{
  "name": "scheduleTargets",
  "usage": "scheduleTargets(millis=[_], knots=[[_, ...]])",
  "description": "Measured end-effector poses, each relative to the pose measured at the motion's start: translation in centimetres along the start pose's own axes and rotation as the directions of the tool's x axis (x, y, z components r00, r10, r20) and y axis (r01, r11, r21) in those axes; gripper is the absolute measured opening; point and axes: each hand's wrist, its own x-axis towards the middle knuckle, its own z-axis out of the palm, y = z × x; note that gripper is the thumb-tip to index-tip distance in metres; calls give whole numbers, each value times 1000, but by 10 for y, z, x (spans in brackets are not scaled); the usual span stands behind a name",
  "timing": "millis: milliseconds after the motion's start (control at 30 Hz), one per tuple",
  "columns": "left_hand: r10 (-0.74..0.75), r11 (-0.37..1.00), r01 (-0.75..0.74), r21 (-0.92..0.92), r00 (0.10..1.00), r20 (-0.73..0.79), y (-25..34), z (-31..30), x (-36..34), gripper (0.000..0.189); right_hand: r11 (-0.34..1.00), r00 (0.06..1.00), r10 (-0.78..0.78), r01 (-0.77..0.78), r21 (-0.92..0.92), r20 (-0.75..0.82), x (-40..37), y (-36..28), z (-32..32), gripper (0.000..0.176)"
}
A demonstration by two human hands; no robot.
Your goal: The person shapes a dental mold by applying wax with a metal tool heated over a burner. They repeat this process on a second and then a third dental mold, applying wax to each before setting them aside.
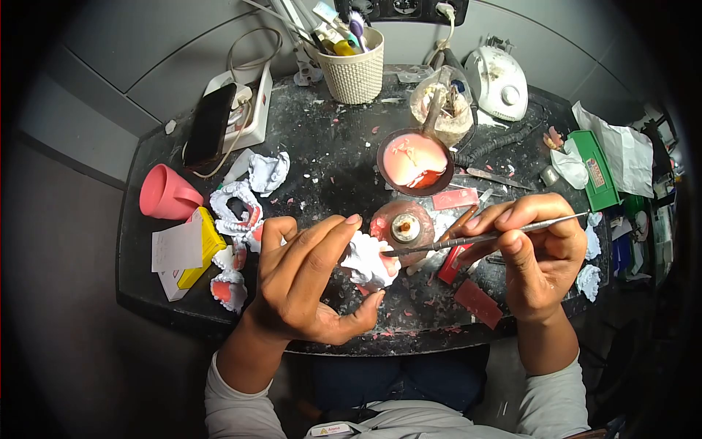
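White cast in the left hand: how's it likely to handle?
The white cast is probably stiff, showing no sag in the left hand. Its matte, chalky look suggests it could chip if dropped. The lumpy outline makes rolling far unlikely.

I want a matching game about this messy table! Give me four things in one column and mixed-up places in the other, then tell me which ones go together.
Things:
1. Cup
2. White lumpy piece
3. Thin tool
4. Basket

Places:
A. Held in the right hand
B. At the back of the table
C. Near the table's left edge
D. Held in the left hand

Right pairs: 1-C, 2-D, 3-A, 4-B
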Motion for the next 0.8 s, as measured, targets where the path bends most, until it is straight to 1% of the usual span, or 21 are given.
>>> scheduleTargets(millis=[100,367,433,633,800], knots=[[9,999,-10,-36,1000,-14,-1,0,1,67,1000,1000,-6,6,-6,-10,0,1,-1,13],[9,999,-9,-39,1000,-6,-1,-1,1,67,1000,1000,-10,10,-4,-3,0,0,-3,14],[2,999,-2,-32,1000,-6,-1,0,0,68,1000,1000,-8,8,26,8,-1,1,-3,13],[4,999,-5,-43,1000,-4,-1,-1,0,68,1000,1000,-5,5,13,0,0,0,-4,14],[40,998,-40,-50,999,1,-2,-1,1,70,1000,1000,-7,7,26,-3,0,1,-1,14]])
